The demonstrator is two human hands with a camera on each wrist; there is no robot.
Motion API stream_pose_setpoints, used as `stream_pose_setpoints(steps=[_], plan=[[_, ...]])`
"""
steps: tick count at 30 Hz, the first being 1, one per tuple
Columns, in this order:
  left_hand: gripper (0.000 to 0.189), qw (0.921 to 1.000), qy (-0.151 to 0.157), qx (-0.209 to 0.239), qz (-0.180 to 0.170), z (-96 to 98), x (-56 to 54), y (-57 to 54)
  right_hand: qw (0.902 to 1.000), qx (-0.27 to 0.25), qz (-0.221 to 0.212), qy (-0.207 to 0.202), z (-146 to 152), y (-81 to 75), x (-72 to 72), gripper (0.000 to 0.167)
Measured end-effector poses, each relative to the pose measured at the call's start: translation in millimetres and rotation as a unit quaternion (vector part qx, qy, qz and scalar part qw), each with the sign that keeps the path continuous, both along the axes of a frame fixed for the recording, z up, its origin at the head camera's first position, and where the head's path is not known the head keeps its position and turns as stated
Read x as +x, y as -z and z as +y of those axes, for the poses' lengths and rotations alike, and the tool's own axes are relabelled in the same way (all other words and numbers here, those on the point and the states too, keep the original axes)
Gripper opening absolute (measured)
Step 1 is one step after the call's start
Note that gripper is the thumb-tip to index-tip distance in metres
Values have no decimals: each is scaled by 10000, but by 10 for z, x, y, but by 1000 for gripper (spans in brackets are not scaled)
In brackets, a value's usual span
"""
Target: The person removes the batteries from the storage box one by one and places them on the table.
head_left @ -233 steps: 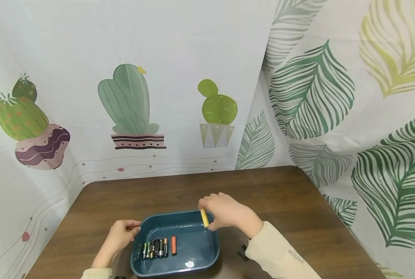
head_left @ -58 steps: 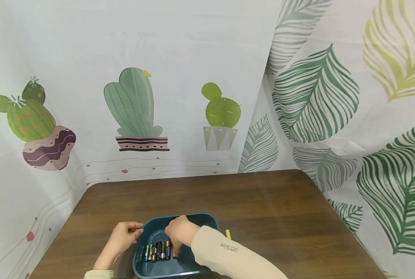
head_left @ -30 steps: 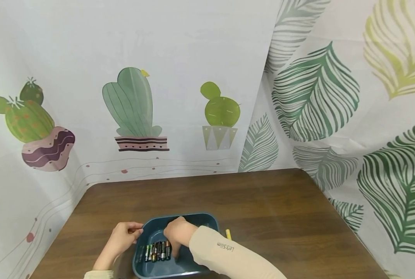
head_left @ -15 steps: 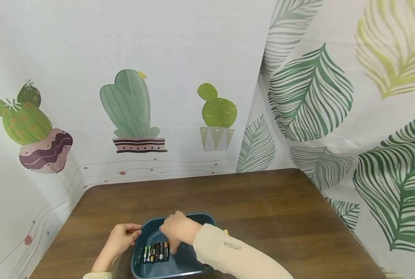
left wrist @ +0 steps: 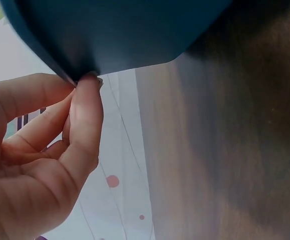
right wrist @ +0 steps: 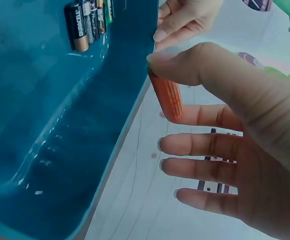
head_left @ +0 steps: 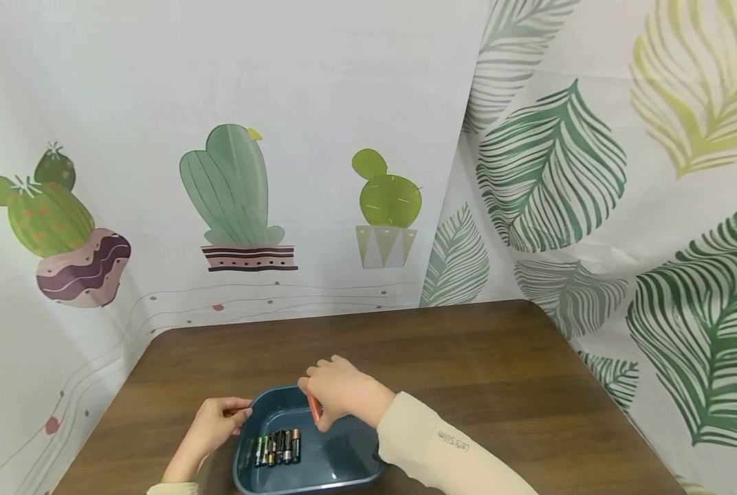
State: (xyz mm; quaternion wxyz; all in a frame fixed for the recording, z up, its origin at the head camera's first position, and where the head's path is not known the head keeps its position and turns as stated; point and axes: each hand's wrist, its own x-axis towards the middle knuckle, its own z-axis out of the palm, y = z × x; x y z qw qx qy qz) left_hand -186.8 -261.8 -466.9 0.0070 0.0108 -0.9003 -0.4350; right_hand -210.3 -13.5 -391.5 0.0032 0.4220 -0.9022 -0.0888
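Note:
A blue tray (head_left: 350, 457) lies on the table. My left hand (head_left: 212, 425) pinches its left rim between thumb and fingertips, as the left wrist view also shows at the tray wall (left wrist: 129, 35). Over the tray's far side my right hand (head_left: 340, 390) holds an orange battery (head_left: 315, 408). In the right wrist view, thumb and index finger pinch this battery (right wrist: 168, 97) by its ends, the other fingers stretched out. Inside the tray, at its left, several mostly black batteries (head_left: 278, 447) lie side by side in a row; one reads Duracell (right wrist: 76, 27).
The brown wooden table (head_left: 455, 357) extends behind and to the right of the tray. A printed cloth (head_left: 319, 103) with cacti and leaves hangs behind it. My right sleeve (head_left: 449, 447) covers part of the table right of the tray.
Earlier my right hand held a yellow battery, later seen on the table right of the tray and now hidden. It has since lifted the orange battery from the tray. The left hand stays put.

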Motion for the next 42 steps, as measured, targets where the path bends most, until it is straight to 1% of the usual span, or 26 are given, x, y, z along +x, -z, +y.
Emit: stream_pose_setpoints(steps=[3, 7, 13, 16, 21, 26, 31, 38, 42], plan=[[14, 9999, 19, 152, -32, -15, -1, 3, 9998, -195, 14, 42, 136, -43, 8, 42], [16, 9995, 32, 312, -71, -29, -4, 8, 9989, -461, -8, 103, 294, -42, 2, 42], [21, 9975, 199, 644, -207, -71, -7, 33, 9962, -818, -135, 273, 531, -4, 14, 45], [23, 9965, 215, 759, -270, -84, -7, 36, 9948, -942, -149, 344, 654, 19, 16, 45], [23, 9950, 151, 898, -402, -93, 2, 33, 9922, -1148, -173, 461, 844, 69, 12, 47], [24, 9933, 179, 1029, -494, -92, 15, 17, 9903, -1270, -210, 518, 1005, 144, -3, 46], [24, 9930, 200, 1050, -498, -89, 19, 18, 9884, -1360, -315, 592, 1177, 234, -21, 45], [24, 9934, 137, 1037, -465, -88, 12, 37, 9836, -1512, -541, 822, 1413, 364, -38, 42], [25, 9931, 151, 1071, -450, -82, 7, 30, 9806, -1556, -749, 931, 1512, 456, -43, 41]])
